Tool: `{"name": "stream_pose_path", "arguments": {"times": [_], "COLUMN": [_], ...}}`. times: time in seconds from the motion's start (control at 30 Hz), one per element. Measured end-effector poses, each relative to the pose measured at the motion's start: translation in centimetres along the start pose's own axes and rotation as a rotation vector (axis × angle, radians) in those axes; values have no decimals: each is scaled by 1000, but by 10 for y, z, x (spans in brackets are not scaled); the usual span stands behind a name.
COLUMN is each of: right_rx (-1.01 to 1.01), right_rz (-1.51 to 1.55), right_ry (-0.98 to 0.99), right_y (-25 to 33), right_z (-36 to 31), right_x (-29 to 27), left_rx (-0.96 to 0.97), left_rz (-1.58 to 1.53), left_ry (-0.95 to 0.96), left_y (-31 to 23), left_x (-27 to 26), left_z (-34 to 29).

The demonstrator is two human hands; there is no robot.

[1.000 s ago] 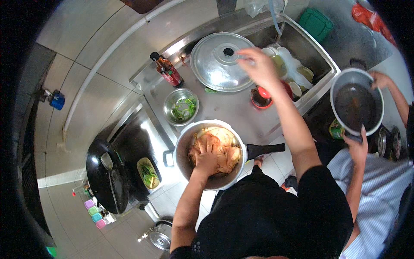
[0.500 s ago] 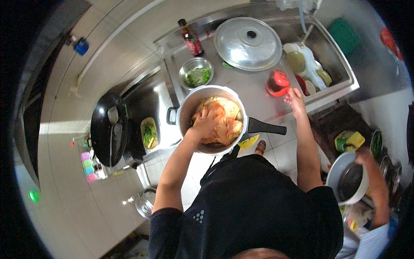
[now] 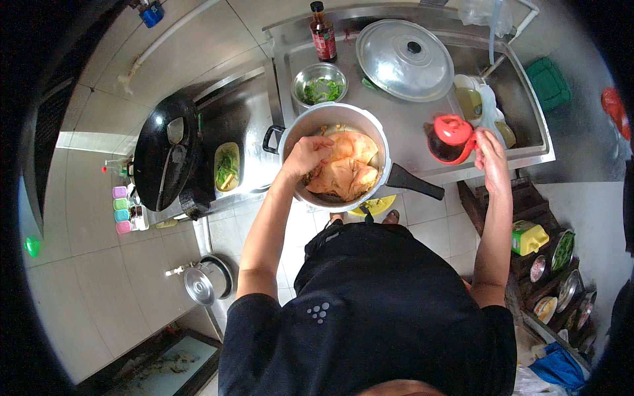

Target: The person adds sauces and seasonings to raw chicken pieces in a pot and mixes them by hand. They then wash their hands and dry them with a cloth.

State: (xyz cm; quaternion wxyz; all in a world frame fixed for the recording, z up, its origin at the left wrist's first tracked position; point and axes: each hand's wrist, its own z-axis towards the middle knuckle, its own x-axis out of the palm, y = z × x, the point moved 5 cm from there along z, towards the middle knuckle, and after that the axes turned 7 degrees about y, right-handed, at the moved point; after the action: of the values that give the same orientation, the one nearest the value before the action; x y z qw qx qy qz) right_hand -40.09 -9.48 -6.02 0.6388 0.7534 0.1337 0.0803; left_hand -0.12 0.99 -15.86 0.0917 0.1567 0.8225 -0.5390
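Observation:
Inside a silver pressure-cooker pot [image 3: 288, 158] lies a whole pale bird, seemingly a chicken [image 3: 347, 168], tinted reddish-brown. My left hand [image 3: 310, 156] is at the pot's left inner side over the bird, its fingers curled and drawn together. Whether they pinch anything is hidden. My right hand [image 3: 490, 155] grips the red handle of a small jug [image 3: 452, 137] with a red lid and dark liquid inside. The jug hangs over the steel counter, right of the pot. The pot's black long handle [image 3: 416, 182] points right.
Behind the pot are a steel bowl of greens [image 3: 319, 86], a dark sauce bottle [image 3: 323, 33] and a large lid [image 3: 405, 61]. A sink [image 3: 543, 135] holds dishes at right. Leftward are a wok [image 3: 165, 158] and a tray of greens [image 3: 227, 168]. Shelves [image 3: 485, 204] stand at lower right.
My left hand has gone from lying spread on the bird to curled fingers at its left side. The jug stays in my right hand. Another person's arm and white pot have left view.

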Motion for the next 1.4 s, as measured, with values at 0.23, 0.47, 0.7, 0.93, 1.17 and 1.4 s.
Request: {"name": "stream_pose_path", "arguments": {"times": [0.23,0.47,0.7,0.93,1.17,1.4], "right_rx": [-395,-477,-442,-458,-416,-410], "right_rz": [-627,-826,-881,-1041,-1084,-991], "right_ry": [312,511,577,608,647,699], "right_y": [70,82,83,87,94,85], "right_z": [9,19,31,31,29,39], "right_x": [103,170,191,203,214,215], "left_rx": [-95,-202,-238,-230,-130,-58], "left_rz": [-661,-899,-1067,-1100,-1154,-1267], "left_ry": [123,190,170,218,198,180], "left_y": [3,3,8,7,0,0], "left_x": [2,21,37,44,50,51], "left_z": [1,-9,-11,-7,0,2]}}
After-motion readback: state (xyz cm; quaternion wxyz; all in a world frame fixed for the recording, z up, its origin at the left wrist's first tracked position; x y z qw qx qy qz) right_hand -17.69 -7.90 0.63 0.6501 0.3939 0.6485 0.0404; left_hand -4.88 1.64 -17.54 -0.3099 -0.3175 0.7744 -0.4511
